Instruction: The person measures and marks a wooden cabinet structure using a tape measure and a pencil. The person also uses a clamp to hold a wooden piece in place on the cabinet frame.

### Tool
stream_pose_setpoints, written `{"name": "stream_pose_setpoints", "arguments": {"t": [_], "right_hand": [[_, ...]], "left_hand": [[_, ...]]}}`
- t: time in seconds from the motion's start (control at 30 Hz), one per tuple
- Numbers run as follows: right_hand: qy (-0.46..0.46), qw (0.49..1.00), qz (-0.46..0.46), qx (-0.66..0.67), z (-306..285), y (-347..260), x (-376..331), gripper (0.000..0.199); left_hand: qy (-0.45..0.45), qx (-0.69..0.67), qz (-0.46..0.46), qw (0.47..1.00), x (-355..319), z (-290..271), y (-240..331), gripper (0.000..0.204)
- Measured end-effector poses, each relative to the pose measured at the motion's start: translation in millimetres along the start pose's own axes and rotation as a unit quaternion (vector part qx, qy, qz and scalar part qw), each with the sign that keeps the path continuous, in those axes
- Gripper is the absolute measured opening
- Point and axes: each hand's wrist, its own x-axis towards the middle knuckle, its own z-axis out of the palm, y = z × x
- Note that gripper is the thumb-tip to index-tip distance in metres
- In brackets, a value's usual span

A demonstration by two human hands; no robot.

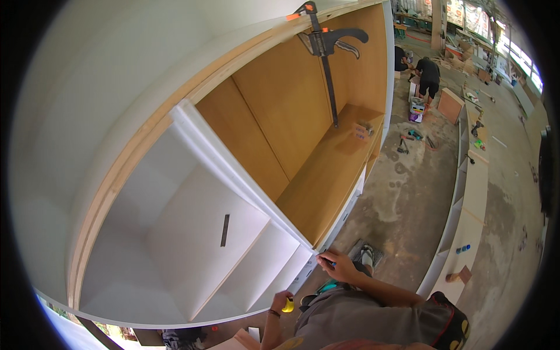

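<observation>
My left hand (279, 301) is closed around a yellow tape measure (288, 305), beside the white cabinet's lower front edge. Pinched in my right hand (340, 267) is a slim pen (328, 261) with a blue part. Its tip end is at the foot of the white upright panel (242, 191), where that panel meets the cabinet's front edge. This panel parts the white compartment (192, 216) from the wood-coloured one (280, 99). Higher up, a black bar clamp (322, 44) with orange pads grips the wooden top rail (157, 119).
A dark strip (224, 230) shows in the white compartment. On the floor to the right lie several tools (408, 139). A long pale cabinet frame (466, 210) runs alongside, carrying blue items (463, 248) and a drill (476, 127). Another person (429, 74) bends over work farther off.
</observation>
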Motion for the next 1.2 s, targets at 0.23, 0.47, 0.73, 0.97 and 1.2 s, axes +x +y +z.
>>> {"name": "stream_pose_setpoints", "arguments": {"t": [0.23, 0.47, 0.73, 0.97, 1.2], "right_hand": [[0.091, 0.996, -0.003, 0.011, -74, 43, 47, 0.016], [0.105, 0.994, 0.002, 0.028, -164, 72, 118, 0.011], [0.082, 0.996, 0.019, -0.005, -238, 141, 160, 0.016], [0.018, 0.998, 0.064, -0.002, -289, 178, 175, 0.029], [0.067, 0.995, -0.021, -0.068, -315, 220, 197, 0.047]], "left_hand": [[0.190, -0.184, 0.262, 0.928, -67, 37, 267, 0.022], [0.507, 0.002, 0.355, 0.785, -105, 32, 430, 0.070], [0.643, 0.221, 0.158, 0.716, -109, 51, 515, 0.053], [0.685, 0.228, 0.087, 0.687, -93, 62, 532, 0.047], [0.701, 0.198, 0.052, 0.683, -81, 67, 531, 0.041]]}}
